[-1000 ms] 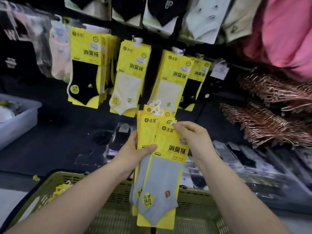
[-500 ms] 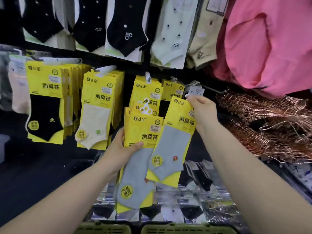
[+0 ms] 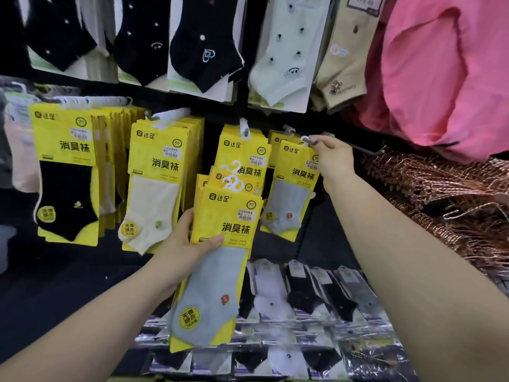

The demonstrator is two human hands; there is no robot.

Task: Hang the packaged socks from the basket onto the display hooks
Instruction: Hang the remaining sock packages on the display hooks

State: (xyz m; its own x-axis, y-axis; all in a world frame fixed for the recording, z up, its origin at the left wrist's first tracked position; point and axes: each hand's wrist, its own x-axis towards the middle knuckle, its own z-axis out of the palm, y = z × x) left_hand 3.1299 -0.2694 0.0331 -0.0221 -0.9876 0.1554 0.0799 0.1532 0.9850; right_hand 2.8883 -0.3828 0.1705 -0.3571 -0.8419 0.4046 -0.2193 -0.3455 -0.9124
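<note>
**Light, bendy pack, best held near its loop**

Our right hand (image 3: pixel 334 161) pinches the top corner of one yellow card-and-film pack of grey socks (image 3: pixel 292 194), its white plastic loop (image 3: pixel 305 140) up at the thin metal display hook (image 3: pixel 366 148). Below-left of that hook, our left hand (image 3: pixel 187 244) grips a stack of yellow packs (image 3: pixel 228 216), thumb across the front. We judge them light, floppy and slick.

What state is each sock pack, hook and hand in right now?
single grey-sock pack: pinched at its top by the right hand, hanger loop at the hook tip, not clearly threaded.
display hook: rod bare past the hand.
stack of grey-sock packs: gripped upright by the left hand.
black-sock packs: hanging.
cream-sock packs: hanging.
</note>
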